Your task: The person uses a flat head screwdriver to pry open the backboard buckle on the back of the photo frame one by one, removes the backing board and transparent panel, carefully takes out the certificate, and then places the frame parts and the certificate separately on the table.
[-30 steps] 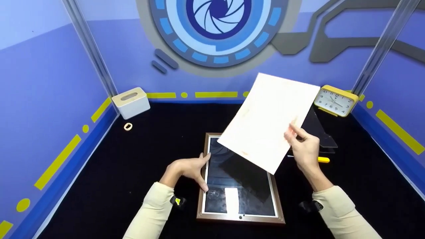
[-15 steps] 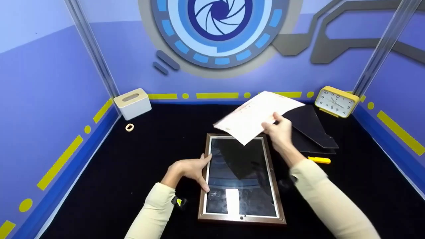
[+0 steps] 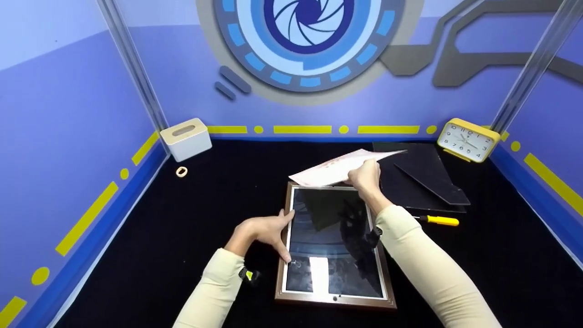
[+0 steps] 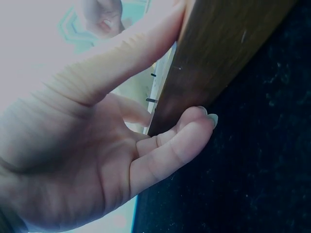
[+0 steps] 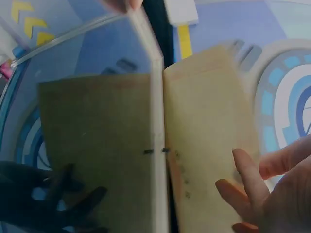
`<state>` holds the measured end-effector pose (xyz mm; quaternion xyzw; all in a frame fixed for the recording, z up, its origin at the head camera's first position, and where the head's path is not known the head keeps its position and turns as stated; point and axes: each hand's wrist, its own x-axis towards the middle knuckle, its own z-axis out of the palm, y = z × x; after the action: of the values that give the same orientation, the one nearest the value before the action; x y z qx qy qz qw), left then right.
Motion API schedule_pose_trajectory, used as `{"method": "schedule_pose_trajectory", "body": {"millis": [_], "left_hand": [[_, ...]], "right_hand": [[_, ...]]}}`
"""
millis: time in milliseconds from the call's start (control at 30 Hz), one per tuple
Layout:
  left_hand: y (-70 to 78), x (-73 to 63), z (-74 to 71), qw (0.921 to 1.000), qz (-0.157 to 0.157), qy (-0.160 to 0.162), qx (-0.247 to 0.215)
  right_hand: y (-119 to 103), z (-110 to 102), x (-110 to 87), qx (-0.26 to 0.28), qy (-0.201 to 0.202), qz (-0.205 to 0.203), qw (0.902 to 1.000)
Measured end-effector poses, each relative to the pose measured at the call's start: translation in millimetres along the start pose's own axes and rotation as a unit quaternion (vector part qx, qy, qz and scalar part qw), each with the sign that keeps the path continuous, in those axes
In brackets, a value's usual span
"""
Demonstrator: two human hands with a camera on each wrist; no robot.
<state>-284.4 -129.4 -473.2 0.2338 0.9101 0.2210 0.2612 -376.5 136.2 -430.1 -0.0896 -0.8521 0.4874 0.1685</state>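
A brown picture frame (image 3: 364,303) lies on the black table, its dark glossy panel reflecting the right hand and the sheet. My left hand (image 3: 268,230) rests against its left edge, thumb and index finger spread along the rim. In the left wrist view, the other fingers touch the side of the frame (image 4: 209,63). My right hand (image 3: 365,176) pinches a white sheet of paper (image 3: 337,168) with faint reddish print, tilted over the frame's far edge. In the right wrist view, fingers overlap the sheet (image 5: 209,111), and its lower edge comes close to the frame's pale inner border.
Thin black boards (image 3: 410,157) lie right of the frame, with a yellow-handled screwdriver (image 3: 442,221) in front of them. A yellow alarm clock (image 3: 468,139) stands at the back right. At the back left are a tissue box (image 3: 187,141) and a small beige ring (image 3: 181,171).
My right hand has carried the sheet left and down to the frame's far edge, tipping it from nearly upright to a flatter slant. My left hand stays at the frame's left edge.
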Motion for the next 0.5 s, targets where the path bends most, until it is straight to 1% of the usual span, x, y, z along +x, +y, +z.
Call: {"method": "schedule_pose_trajectory", "body": {"millis": [33,133,200,300,400,467,500], "left_hand": [[0.4,0.1,-0.2,1.0,-0.002,-0.002,-0.001],[1.2,0.6,0.3,1.0,-0.003,-0.001,0.002],[1.0,0.6,-0.1,1.0,-0.003,-0.002,0.002],[0.0,-0.2,-0.7,1.0,-0.003,0.0,0.001],[-0.6,-0.5,-0.2,1.0,-0.005,0.001,-0.004],[-0.5,-0.4,0.3,1.0,-0.007,0.002,-0.006],[-0.1,-0.2,0.7,0.9999,-0.009,0.003,-0.006]], "right_hand": [[1.0,0.7,-0.4,0.01,0.003,0.0,0.9999],[1.3,6.2,-1.7,0.041,0.047,-0.005,0.998],[-2.2,12.9,-1.9,0.071,0.082,-0.012,0.994],[-9.8,26.6,-1.2,0.088,0.134,-0.021,0.9868],[-14.6,41.6,0.3,0.111,0.154,0.004,0.9817],[-15.6,51.0,2.6,0.132,0.157,0.036,0.978],[-15.7,55.5,4.3,0.149,0.16,0.057,0.9742]]}}
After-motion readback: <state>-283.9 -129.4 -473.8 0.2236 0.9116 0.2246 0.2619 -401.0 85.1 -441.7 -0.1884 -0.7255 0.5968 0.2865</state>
